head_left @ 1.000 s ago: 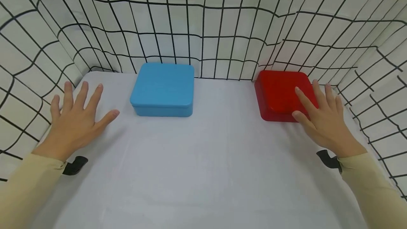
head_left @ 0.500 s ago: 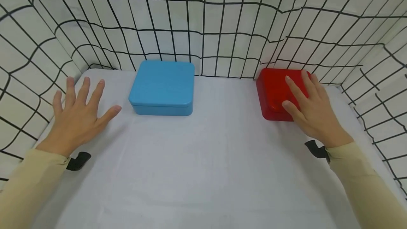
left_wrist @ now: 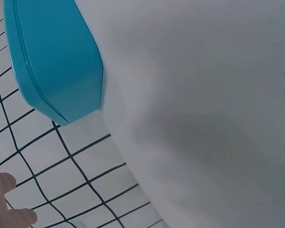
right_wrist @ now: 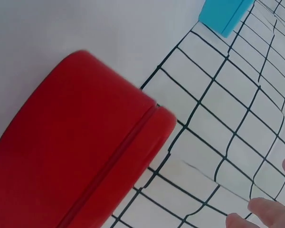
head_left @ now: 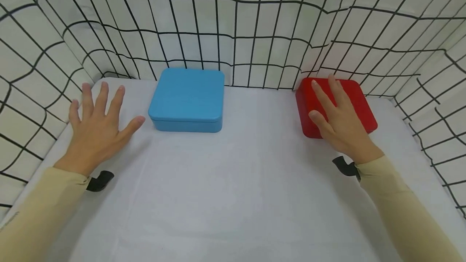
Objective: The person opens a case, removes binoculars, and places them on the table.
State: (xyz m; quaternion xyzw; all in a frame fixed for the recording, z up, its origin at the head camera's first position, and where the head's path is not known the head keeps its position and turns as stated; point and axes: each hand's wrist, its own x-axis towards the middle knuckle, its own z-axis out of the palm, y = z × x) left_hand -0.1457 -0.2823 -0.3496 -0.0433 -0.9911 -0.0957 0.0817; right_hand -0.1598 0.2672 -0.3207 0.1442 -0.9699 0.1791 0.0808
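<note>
A blue lidded box [head_left: 187, 95] stands closed near the back, left of the middle. To its left, my left hand [head_left: 100, 130] hovers with fingers spread and holds nothing; its shadow falls on the white cloth. At the back right sits a closed red lidded box [head_left: 358, 100]. My right hand [head_left: 340, 120] is over the red box in the head view, fingers spread, covering part of its lid and front edge. The right wrist view shows the red box [right_wrist: 76, 142] large, with fingertips [right_wrist: 266, 209] apart from it at the lower right.
Black wire grid panels [head_left: 251, 35] stand along the back and both sides against pale walls. White cloth [head_left: 233, 193] covers the surface below. A black strap end [head_left: 346, 167] sticks out at the right cuff, another [head_left: 100, 181] at the left.
My right hand has moved left across the red box, uncovering its right side. My left hand has shifted slightly right and forward. Both boxes stay in place.
</note>
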